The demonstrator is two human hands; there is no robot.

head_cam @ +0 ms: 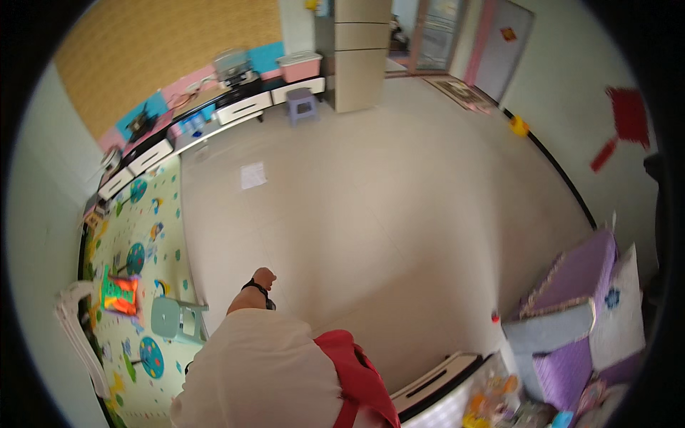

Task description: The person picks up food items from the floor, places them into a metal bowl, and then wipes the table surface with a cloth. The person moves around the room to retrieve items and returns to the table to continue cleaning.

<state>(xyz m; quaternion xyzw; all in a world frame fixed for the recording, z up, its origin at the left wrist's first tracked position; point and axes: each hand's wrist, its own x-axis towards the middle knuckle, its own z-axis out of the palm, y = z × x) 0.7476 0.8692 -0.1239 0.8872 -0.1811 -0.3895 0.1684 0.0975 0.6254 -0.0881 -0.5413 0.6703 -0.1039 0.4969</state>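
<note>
My left hand point(264, 277) hangs over the tiled floor point(374, 214), a dark watch point(262, 294) on its wrist. Its fingers are small and blurred, and nothing shows in them. A pale sleeve point(267, 364) covers the upper arm, with a red garment point(356, 369) beside it. Nearest to this hand on the left is a green plastic stool point(174, 320), on the edge of a patterned play mat point(166, 235). Out of view is my right hand. Farther ahead, a white sheet of paper point(253, 175) lies on the floor.
A low TV cabinet point(243, 108) lines the far left wall, with a purple stool point(301, 106) before it and a refrigerator point(359, 64) alongside. At lower right stand a drawer table point(439, 380) and a purple-and-grey sofa point(551, 321). A yellow toy point(518, 126) sits by the right wall.
</note>
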